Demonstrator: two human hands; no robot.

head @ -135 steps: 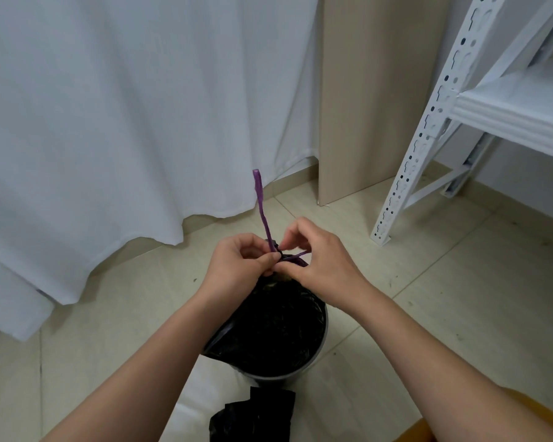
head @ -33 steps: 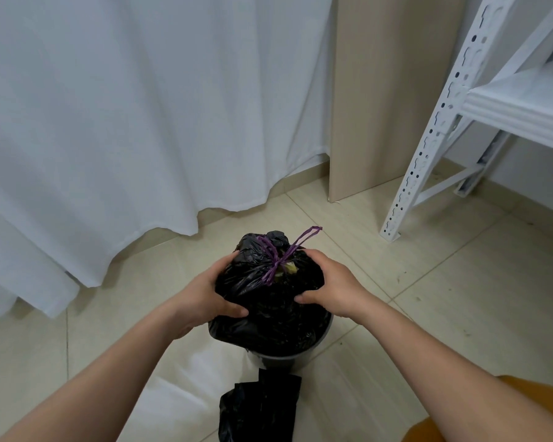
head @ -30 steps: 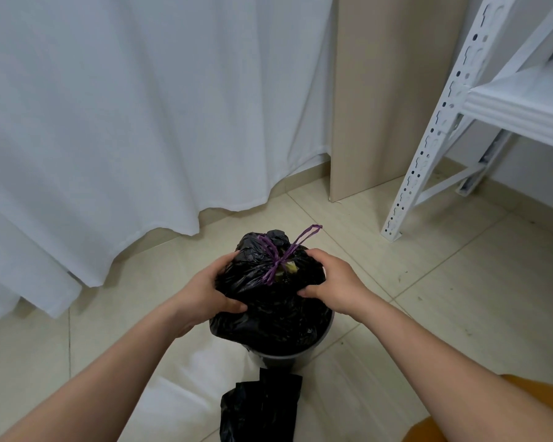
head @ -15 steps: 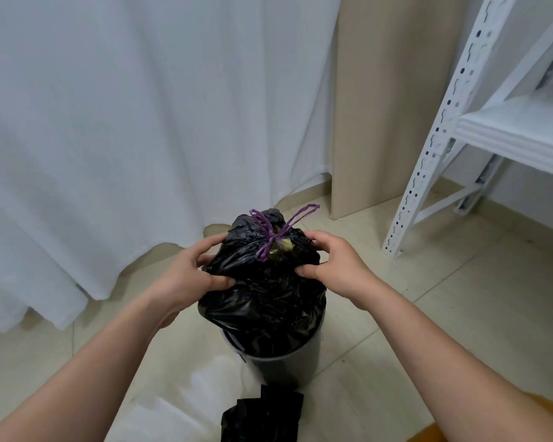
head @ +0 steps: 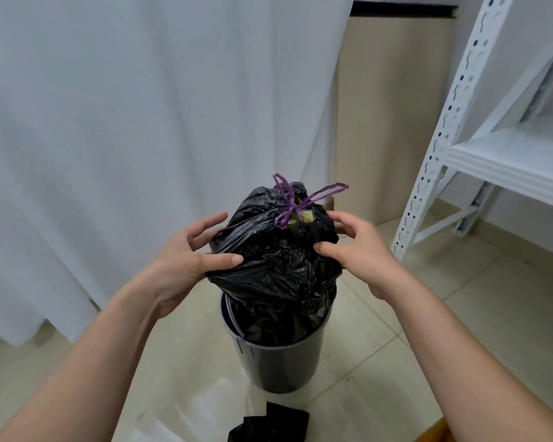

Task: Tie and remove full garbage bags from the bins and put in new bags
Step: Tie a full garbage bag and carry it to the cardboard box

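Left hand (head: 186,260) and right hand (head: 358,250) clamped on black garbage bag (head: 278,266) (purple drawstring (head: 296,202) knotted) — half out of the bin (head: 281,365).

Left hand (head: 186,261) and right hand (head: 359,248) raised, forearms extended, thumbs pressing inward, fingers seemingly curled

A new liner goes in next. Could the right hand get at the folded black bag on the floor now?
Probably not yet: the right hand grips the full bag, partly in the bin. The folded bag lies uncovered below.
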